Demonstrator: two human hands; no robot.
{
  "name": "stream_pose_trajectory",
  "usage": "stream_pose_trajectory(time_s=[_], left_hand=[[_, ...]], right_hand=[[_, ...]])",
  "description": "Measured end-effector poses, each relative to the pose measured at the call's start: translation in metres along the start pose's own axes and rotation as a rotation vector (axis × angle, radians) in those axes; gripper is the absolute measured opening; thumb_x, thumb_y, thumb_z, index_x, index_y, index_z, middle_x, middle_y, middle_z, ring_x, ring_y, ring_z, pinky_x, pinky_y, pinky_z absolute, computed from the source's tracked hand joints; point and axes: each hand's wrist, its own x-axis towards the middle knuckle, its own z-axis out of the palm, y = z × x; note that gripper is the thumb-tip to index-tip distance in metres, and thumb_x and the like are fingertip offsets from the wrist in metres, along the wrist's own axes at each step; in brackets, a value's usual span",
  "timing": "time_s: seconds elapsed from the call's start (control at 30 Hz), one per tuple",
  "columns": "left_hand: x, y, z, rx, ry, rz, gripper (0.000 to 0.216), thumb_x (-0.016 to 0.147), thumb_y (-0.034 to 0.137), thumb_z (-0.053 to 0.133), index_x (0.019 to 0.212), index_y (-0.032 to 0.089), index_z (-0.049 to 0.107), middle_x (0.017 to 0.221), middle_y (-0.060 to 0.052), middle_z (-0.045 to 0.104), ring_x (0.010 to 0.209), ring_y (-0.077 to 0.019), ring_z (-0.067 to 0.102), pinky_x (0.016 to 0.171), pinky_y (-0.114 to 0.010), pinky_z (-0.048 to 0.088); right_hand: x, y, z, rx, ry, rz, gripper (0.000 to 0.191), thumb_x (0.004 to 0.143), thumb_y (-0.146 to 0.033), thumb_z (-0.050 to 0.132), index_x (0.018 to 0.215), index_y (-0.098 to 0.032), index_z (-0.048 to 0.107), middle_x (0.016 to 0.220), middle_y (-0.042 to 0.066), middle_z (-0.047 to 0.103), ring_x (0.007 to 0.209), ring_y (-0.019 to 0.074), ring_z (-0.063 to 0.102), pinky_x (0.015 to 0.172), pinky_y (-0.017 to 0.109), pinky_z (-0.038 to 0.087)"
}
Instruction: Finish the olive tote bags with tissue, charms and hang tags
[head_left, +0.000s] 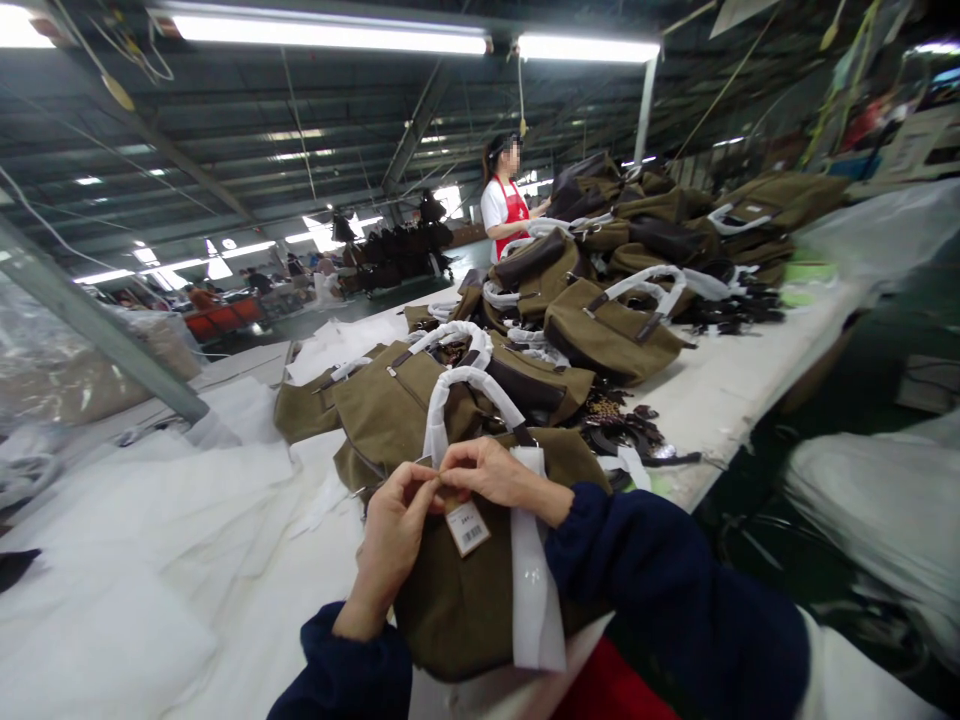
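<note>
An olive-green handbag [457, 610] lies at the table's near edge, in front of me. Its upright handle [480, 382] is wrapped in white material, and another white-wrapped strip [536, 600] hangs down its front. A white hang tag [468, 526] with a barcode rests against the bag's front, just under my fingers. My left hand [396, 535] pinches at the top of the tag. My right hand [491, 472] meets it there from the right, fingers also pinched together. Whatever thin string or loop lies between the fingertips is too small to make out.
Several more olive handbags [615, 330] with wrapped handles are heaped along the white table [720, 420]. Dark straps and chains [630, 425] lie right of my bag. White sheets [150, 560] cover the left side. A person in a red apron [514, 208] stands beyond the heap.
</note>
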Motion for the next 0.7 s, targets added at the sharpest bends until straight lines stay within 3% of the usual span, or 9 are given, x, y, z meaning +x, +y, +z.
stream_pose_trajectory(time_s=[0.17,0.5,0.7], left_hand=[[-0.0024,-0.0015,0.0039,-0.199,0.030,-0.030,0.029,0.085,0.038,0.064,0.105,0.021,0.053,0.083,0.001,0.067,0.072,-0.0153,0.068,0.074,-0.030,0.056],[-0.0053,0.0001,0.0083,-0.101,0.099,-0.045,0.014,0.087,0.032,0.060,0.087,0.019,0.064,0.067,0.001,0.067,0.065,-0.0158,0.065,0.069,-0.027,0.052],[-0.0047,-0.0029,0.0040,-0.037,0.068,-0.015,0.015,0.088,0.032,0.059,0.086,0.019,0.066,0.066,0.001,0.067,0.063,-0.0161,0.064,0.067,-0.026,0.051]], right_hand=[[0.0003,-0.0057,-0.0017,0.037,-0.003,0.031,0.026,0.076,-0.038,0.069,0.079,-0.012,0.063,0.067,-0.001,0.059,0.056,0.0095,0.056,0.056,0.021,0.048],[0.0008,-0.0015,-0.0013,0.013,-0.038,0.020,0.031,0.076,-0.042,0.069,0.079,-0.012,0.062,0.065,-0.001,0.059,0.056,0.0098,0.054,0.056,0.022,0.045],[-0.0012,-0.0022,-0.0013,-0.096,-0.032,-0.052,0.018,0.081,-0.031,0.065,0.077,-0.013,0.062,0.066,-0.002,0.056,0.059,0.0098,0.049,0.057,0.021,0.041]])
